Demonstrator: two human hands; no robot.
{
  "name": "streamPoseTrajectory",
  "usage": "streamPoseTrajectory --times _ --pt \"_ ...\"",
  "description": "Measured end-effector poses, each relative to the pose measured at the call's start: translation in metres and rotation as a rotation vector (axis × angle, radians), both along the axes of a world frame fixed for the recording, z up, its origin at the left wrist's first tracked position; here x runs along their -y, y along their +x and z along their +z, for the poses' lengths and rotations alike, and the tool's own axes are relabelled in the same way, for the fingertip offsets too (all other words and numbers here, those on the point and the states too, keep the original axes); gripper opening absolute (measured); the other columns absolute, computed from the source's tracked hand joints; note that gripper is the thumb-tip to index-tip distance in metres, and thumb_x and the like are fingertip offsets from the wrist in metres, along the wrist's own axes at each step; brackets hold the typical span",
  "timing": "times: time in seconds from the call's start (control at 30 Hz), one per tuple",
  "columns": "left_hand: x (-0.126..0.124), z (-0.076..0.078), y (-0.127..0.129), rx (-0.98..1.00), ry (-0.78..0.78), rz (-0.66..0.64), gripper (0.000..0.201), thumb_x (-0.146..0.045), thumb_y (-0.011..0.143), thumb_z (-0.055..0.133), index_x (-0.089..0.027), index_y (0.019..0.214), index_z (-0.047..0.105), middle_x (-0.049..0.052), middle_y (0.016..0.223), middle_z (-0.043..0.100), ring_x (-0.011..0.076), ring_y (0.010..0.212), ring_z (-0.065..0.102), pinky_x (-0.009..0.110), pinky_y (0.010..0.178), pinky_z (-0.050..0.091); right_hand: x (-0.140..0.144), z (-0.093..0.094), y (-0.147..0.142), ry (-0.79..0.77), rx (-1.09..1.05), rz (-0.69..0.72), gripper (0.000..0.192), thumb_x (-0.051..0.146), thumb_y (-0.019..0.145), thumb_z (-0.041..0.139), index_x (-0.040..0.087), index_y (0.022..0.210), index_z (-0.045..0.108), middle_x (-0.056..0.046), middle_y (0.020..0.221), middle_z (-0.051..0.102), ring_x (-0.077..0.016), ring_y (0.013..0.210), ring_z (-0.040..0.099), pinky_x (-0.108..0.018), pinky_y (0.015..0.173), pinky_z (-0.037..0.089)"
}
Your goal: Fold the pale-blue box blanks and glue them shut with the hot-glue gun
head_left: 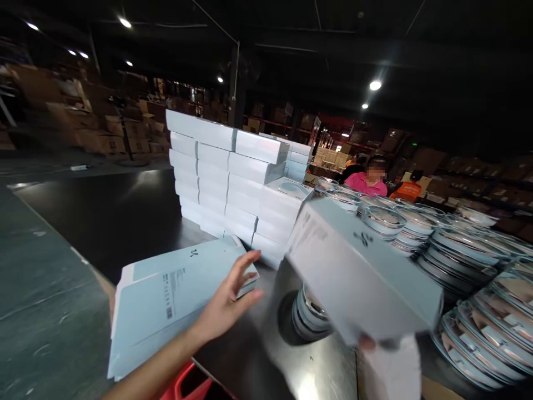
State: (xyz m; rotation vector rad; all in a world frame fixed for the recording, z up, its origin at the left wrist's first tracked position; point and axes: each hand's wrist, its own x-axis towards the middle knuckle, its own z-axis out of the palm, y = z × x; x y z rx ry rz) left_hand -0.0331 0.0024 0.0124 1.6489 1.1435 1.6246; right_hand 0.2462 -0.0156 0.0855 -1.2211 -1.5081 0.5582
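1. Holding a pale blue box [366,278] by its near lower edge, my right hand [368,343] was mostly hidden; its fingers were clamped on it.
2. The box tilted, long axis running from the white box stack [233,183] toward me.
3. My left hand [227,303], fingers spread, rested on the flat cartons [166,300] left of that box.

Warehouse: stacked cartons [104,139], packing table [125,216]
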Motion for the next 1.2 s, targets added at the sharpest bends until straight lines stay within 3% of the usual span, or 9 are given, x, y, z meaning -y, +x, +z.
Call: streamPoseTrajectory --times 0.07,0.2,0.33,0.5,0.67,0.83,0.97,1.07,1.2 --pt "-0.001 0.005 -0.028 -0.091 -0.004 0.163 0.040 -0.051 0.096 0.057 -0.026 0.127 0.060 0.014 0.144 0.059 0.0307 0.138 0.054 0.047 0.110 0.050 -0.041 0.045 -0.019 0.107 0.065 -0.126 0.074 0.046 0.069 0.087 0.029 0.133 0.054 -0.011 0.122 0.067 -0.0347 0.114 0.062 -0.050 0.095 0.054" --pt "0.000 0.001 -0.070 -0.194 -0.027 0.332 0.027 -0.046 0.093 0.059 -0.025 0.107 0.068 0.012 0.125 0.070 0.0334 0.129 0.061 0.053 0.106 0.050 -0.119 0.126 -0.083 0.424 0.928 -0.262 0.063 0.037 0.077 0.081 0.018 0.130 0.053 -0.015 0.129 0.065 -0.0349 0.123 0.058 -0.045 0.093 0.055" --pt "0.000 -0.011 -0.087 -0.321 -0.060 0.431 0.029 -0.048 0.092 0.055 -0.026 0.105 0.068 0.011 0.123 0.073 0.0336 0.129 0.063 0.052 0.105 0.052 -0.179 0.146 -0.150 0.446 1.128 -0.209 0.049 0.028 0.078 0.082 0.012 0.118 0.060 -0.020 0.124 0.066 -0.0355 0.118 0.058 -0.044 0.085 0.055" --pt "-0.012 -0.021 -0.118 -0.519 -0.177 0.503 0.040 -0.053 0.090 0.048 -0.025 0.111 0.068 0.013 0.130 0.071 0.0346 0.131 0.061 0.048 0.104 0.053 -0.189 0.137 -0.179 0.461 1.165 -0.141 0.062 0.042 0.079 0.080 0.009 0.127 0.059 -0.023 0.136 0.062 -0.0413 0.122 0.055 -0.056 0.094 0.051" --pt "-0.044 -0.032 -0.168 -0.730 -0.433 0.630 0.065 -0.065 0.070 0.062 -0.014 0.110 0.069 0.029 0.128 0.068 0.0552 0.133 0.050 0.072 0.102 0.040 -0.102 0.109 -0.132 0.689 0.949 -0.032 0.052 0.032 0.094 0.060 0.013 0.141 0.049 -0.016 0.146 0.058 -0.0318 0.134 0.052 -0.045 0.106 0.048" --pt "-0.053 -0.024 -0.179 -0.929 -0.553 0.643 0.058 -0.063 0.064 0.071 -0.011 0.092 0.071 0.028 0.106 0.075 0.0521 0.104 0.068 0.059 0.085 0.052 -0.022 0.041 -0.068 0.776 0.835 0.303 0.032 0.022 0.095 0.051 0.021 0.127 0.053 -0.006 0.111 0.076 -0.0216 0.100 0.072 -0.033 0.086 0.056" --pt "-0.021 0.017 -0.159 -1.064 -0.429 0.793 0.059 -0.059 0.086 0.056 -0.006 0.111 0.064 0.029 0.121 0.069 0.0483 0.111 0.066 0.050 0.088 0.050 -0.009 0.006 -0.040 0.860 0.921 0.153 0.025 0.020 0.095 0.050 0.016 0.119 0.056 -0.010 0.100 0.075 -0.0253 0.090 0.068 -0.038 0.079 0.053" --pt "0.015 0.048 -0.131 -1.098 -0.287 0.904 0.057 -0.064 0.100 0.035 -0.015 0.112 0.061 0.009 0.091 0.074 0.0358 0.082 0.073 0.033 0.062 0.047 -0.004 -0.006 -0.038 0.975 0.977 -0.195 0.015 0.023 0.094 0.054 0.015 0.107 0.058 -0.013 0.088 0.066 -0.0283 0.076 0.055 -0.043 0.067 0.046" --pt "0.052 0.063 -0.085 -1.082 0.468 0.776 0.037 -0.056 0.101 0.051 -0.023 0.089 0.064 -0.003 0.064 0.067 0.0207 0.058 0.067 0.028 0.057 0.041 0.008 -0.019 -0.047 0.976 0.923 -0.358 0.019 0.030 0.095 0.055 0.013 0.104 0.058 -0.017 0.095 0.061 -0.0314 0.082 0.054 -0.046 0.068 0.047"
